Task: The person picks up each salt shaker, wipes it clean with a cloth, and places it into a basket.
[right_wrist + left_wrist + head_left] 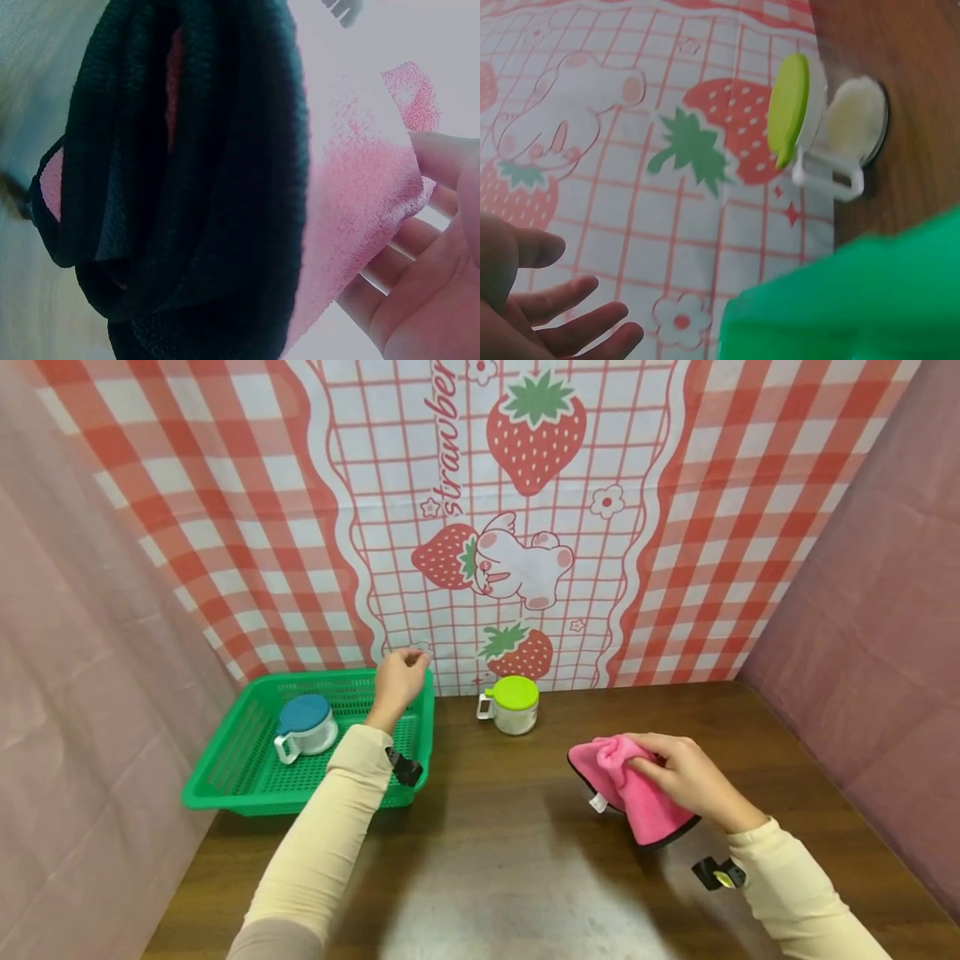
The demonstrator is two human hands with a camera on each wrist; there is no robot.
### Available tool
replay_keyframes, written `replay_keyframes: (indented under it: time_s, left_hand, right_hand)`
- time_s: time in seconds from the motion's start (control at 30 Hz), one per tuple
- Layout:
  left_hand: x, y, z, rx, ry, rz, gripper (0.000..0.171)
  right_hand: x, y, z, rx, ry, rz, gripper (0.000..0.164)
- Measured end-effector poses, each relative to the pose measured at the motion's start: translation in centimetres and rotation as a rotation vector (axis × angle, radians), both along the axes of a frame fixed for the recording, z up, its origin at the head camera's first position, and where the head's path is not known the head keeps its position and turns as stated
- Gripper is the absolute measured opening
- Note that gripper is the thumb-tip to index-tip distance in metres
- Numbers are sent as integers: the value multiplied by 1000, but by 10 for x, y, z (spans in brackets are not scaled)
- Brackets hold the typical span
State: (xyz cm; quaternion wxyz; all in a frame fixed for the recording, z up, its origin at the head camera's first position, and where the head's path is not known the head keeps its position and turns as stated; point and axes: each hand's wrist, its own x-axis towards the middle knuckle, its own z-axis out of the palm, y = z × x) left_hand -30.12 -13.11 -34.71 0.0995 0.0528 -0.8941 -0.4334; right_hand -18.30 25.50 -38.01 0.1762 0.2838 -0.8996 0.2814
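My right hand (pixel 686 772) pinches a pink cloth (pixel 626 785) by its bunched top, and its dark-edged lower part hangs over the table. The right wrist view shows the thumb and fingers on the pink cloth (pixel 360 195), with dark folds facing the camera. Over the right side of a green basket (pixel 258 793), my left hand (pixel 400 681) is raised with nothing in it; its fingers are apart and relaxed in the left wrist view. A jar with a blue lid (pixel 306 713) and white handle sits inside the basket.
A similar jar with a lime-green lid (pixel 516 692) stands on the brown table (pixel 487 843), right of the basket, handle toward the left. Behind it hangs a strawberry-print cloth backdrop (pixel 600 602). Pink curtains (pixel 862 635) close off both sides.
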Motion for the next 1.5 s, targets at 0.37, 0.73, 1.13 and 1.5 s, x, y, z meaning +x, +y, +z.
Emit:
replay_keyframes:
  time_s: [0.37,0.73,1.13,1.5]
  left_hand:
    - [-1,40,-21,21,19,2,34]
    - [3,75,-39,84,24,31,31]
    - [2,101,-77,244,121,162,27]
    - [-11,110,-135,302,304,204,33]
  right_hand:
    - [-1,0,1,-4,3,-9,28]
    - [1,3,-2,-4,-5,-9,28]
    - [1,5,-4,-12,9,-5,28]
    - [1,5,-5,-27,5,11,28]
